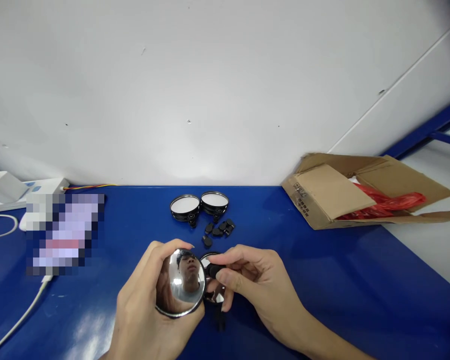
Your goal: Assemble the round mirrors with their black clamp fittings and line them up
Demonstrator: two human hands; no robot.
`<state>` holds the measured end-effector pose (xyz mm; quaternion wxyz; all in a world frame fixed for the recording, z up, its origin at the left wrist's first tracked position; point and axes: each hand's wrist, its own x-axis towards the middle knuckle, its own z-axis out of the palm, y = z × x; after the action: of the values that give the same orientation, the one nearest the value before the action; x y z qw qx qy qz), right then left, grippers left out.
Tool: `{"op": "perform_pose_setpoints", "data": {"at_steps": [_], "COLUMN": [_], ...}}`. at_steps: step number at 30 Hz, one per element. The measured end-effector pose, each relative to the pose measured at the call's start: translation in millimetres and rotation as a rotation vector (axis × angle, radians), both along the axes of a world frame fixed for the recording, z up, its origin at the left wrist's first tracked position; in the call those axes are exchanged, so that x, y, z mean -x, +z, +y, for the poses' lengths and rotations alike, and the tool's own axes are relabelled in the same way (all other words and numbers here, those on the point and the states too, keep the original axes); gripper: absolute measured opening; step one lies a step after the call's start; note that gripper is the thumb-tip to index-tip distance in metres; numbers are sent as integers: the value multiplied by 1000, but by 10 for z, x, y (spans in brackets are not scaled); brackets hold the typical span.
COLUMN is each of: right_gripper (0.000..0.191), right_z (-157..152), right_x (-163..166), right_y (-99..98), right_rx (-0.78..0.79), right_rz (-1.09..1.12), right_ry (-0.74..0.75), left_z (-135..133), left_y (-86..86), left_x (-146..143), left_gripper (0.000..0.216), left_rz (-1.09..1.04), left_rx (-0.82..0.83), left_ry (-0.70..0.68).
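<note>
My left hand (146, 305) is wrapped round a small round convex mirror (180, 284), its glass facing up at me. My right hand (255, 285) pinches a small black plastic piece (213, 271) against the mirror's right edge. Under my right fingers lies another round mirror (210, 260), mostly hidden. Further back on the blue table (322, 280) stand two more round mirrors (185, 206) (214, 200) side by side. Several small black pieces (219, 229) lie loose just in front of them.
An open cardboard box (333, 195) with red plastic (386, 202) inside lies at the right rear. At the far left are a white power strip (7, 192), a white cable (22, 315) and a blurred-out object. A white wall stands behind the table.
</note>
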<state>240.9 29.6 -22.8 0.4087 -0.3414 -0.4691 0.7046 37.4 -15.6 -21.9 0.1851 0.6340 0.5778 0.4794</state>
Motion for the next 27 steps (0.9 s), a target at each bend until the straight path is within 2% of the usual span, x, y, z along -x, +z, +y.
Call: {"op": "perform_pose_setpoints", "data": {"at_steps": [4, 7, 9, 13, 15, 19, 27], "right_gripper": [17, 16, 16, 17, 15, 16, 12], "right_z": [-8, -2, 11, 53, 68, 70, 93], "right_x": [-3, -41, -77, -153, -181, -195, -163], "right_y": [0, 22, 37, 48, 52, 50, -57], "right_rx": [-24, -120, -292, -785, -917, -989, -1240], "right_rz": [-21, -128, -256, -522, -583, -620, -638], "right_ry": [16, 17, 5, -19, 8, 36, -70], "left_z": [-4, 26, 54, 100, 113, 129, 147], "left_y": [2, 40, 64, 69, 61, 56, -2], "left_x": [23, 69, 102, 157, 178, 202, 222], "left_gripper": [37, 41, 47, 62, 65, 65, 71], "left_rz": [38, 44, 44, 58, 72, 88, 115], "left_rx": [-14, 16, 47, 82, 88, 85, 65], "left_ry": [-14, -51, -93, -152, -185, -226, -257]}}
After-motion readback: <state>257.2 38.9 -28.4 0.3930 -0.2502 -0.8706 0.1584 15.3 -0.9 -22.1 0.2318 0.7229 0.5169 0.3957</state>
